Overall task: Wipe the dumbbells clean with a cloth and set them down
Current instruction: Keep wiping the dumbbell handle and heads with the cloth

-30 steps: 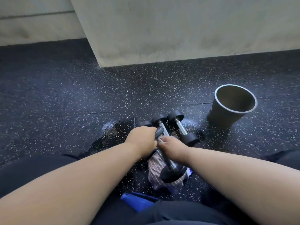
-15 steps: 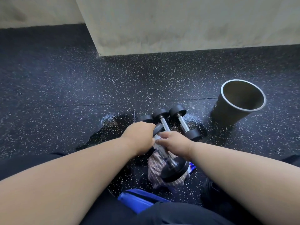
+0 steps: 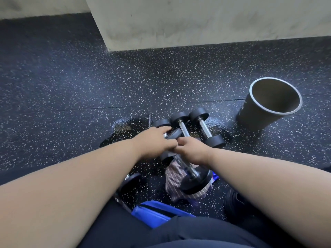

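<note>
A dark speckled rubber floor (image 3: 71,90) is running up to a pale wall (image 3: 197,22). The right hand (image 3: 192,152) is gripping the handle of a dumbbell (image 3: 193,174) over a striped cloth (image 3: 174,181). The left hand (image 3: 155,140) is curling around another dumbbell's (image 3: 162,123) bar. Two more dumbbells (image 3: 206,127) are lying just beyond, near a tilted bin (image 3: 272,102)

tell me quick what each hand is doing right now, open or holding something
Left hand: fingers on the far head of the held dumbbell; grip cannot be told.
Right hand: curled round that dumbbell's bar, holding it over the striped cloth.
</note>
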`<state>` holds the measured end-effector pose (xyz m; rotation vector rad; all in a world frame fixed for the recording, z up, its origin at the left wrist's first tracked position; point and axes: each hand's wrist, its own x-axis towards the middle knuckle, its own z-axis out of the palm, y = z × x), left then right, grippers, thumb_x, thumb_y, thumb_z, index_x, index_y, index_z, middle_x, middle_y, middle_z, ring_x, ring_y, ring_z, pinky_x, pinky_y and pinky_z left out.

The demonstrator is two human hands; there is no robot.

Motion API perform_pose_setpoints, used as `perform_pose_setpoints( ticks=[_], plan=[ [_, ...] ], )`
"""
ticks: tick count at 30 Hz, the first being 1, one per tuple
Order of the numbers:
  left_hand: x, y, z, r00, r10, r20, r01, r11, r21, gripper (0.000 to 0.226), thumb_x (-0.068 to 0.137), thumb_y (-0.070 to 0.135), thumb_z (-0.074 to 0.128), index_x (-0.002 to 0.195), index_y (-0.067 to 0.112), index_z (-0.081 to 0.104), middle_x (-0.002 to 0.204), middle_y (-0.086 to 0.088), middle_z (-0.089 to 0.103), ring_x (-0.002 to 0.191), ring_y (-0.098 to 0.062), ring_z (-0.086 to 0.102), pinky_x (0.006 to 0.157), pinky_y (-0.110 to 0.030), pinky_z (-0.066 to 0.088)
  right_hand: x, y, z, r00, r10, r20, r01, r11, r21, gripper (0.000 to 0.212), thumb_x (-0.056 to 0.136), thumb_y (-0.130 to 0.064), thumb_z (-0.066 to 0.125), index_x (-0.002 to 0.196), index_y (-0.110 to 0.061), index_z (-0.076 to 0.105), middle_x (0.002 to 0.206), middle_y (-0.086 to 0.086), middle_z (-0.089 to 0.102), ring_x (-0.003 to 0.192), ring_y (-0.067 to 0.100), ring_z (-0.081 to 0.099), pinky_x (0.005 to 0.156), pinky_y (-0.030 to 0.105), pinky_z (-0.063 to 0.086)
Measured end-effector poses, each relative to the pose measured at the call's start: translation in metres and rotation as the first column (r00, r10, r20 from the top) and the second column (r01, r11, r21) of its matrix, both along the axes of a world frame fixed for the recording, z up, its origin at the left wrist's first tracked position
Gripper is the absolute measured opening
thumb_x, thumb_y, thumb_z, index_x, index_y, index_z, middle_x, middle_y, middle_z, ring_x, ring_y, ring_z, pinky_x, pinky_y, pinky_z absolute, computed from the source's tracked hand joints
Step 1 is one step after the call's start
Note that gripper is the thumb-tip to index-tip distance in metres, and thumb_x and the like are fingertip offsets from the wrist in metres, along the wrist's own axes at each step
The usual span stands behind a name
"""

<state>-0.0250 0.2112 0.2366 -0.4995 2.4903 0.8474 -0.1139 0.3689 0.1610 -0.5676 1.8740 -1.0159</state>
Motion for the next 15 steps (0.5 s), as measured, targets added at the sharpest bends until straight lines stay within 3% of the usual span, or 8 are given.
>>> perform_pose_setpoints(
  ticks=[3,5,7,10,12,15],
  plan=[
    [-0.001,0.0,-0.011,0.985,0.065,0.158,-0.096,0.975,0.199,0.078,0.101,0.058,0.054,0.171,0.028,0.034,0.179,-0.001,0.027,0.159,-0.028,0.034,0.123,-0.041,0.03,0.002,0.0,-0.003,0.998,0.016,0.067,-0.014,0.999,-0.036,0.027,0.094,-0.029,0.072,0.097,-0.003,0.065,0.06,-0.006,0.049,0.052,0.011,0.039,0.048,0.027,0.031],
    [-0.002,0.003,-0.018,0.971,0.092,0.221,-0.136,0.972,0.191,0.058,0.109,0.043,0.05,0.165,0.025,0.044,0.179,-0.01,0.023,0.16,-0.036,0.03,0.125,-0.046,0.028,0.007,-0.001,-0.002,0.999,0.011,0.031,-0.01,0.999,-0.036,0.029,0.092,-0.031,0.071,0.091,-0.004,0.064,0.06,-0.005,0.051,0.054,0.012,0.042,0.05,0.03,0.035],
    [0.0,0.007,-0.018,0.972,0.108,0.209,-0.156,0.96,0.231,0.068,0.096,0.059,0.051,0.156,0.026,0.053,0.174,-0.017,0.032,0.155,-0.043,0.036,0.122,-0.048,0.032,0.012,-0.005,-0.004,0.987,0.014,-0.159,-0.012,1.0,0.014,0.039,0.089,-0.041,0.072,0.085,-0.003,0.063,0.062,-0.001,0.057,0.058,0.014,0.048,0.055,0.034,0.041],
    [-0.001,0.004,-0.022,0.962,0.192,0.196,-0.245,0.923,0.297,0.097,0.081,0.073,0.06,0.166,0.03,0.038,0.165,-0.012,0.047,0.144,-0.035,0.049,0.115,-0.047,0.04,0.016,-0.011,-0.008,0.896,0.121,-0.428,-0.086,0.991,0.1,0.038,0.089,-0.048,0.071,0.078,-0.011,0.066,0.067,0.004,0.065,0.067,0.024,0.062,0.064,0.043,0.05],
    [0.0,0.001,-0.027,0.959,0.2,0.201,-0.25,0.93,0.268,0.107,0.076,0.073,0.062,0.17,0.034,0.029,0.159,-0.011,0.052,0.132,-0.031,0.056,0.106,-0.044,0.044,0.016,-0.011,-0.006,0.9,0.13,-0.416,-0.095,0.99,0.104,0.035,0.089,-0.047,0.071,0.08,-0.013,0.068,0.071,0.004,0.069,0.071,0.025,0.065,0.064,0.042,0.051],
    [0.001,-0.003,-0.031,0.946,0.245,0.211,-0.298,0.913,0.277,0.109,0.062,0.07,0.067,0.161,0.038,0.038,0.134,-0.01,0.066,0.1,-0.026,0.061,0.079,-0.039,0.044,0.011,-0.007,-0.002,0.97,0.117,-0.215,-0.102,0.992,0.077,0.026,0.09,-0.033,0.073,0.088,-0.008,0.069,0.064,-0.003,0.063,0.056,0.016,0.054,0.056,0.031,0.044]
  ],
)
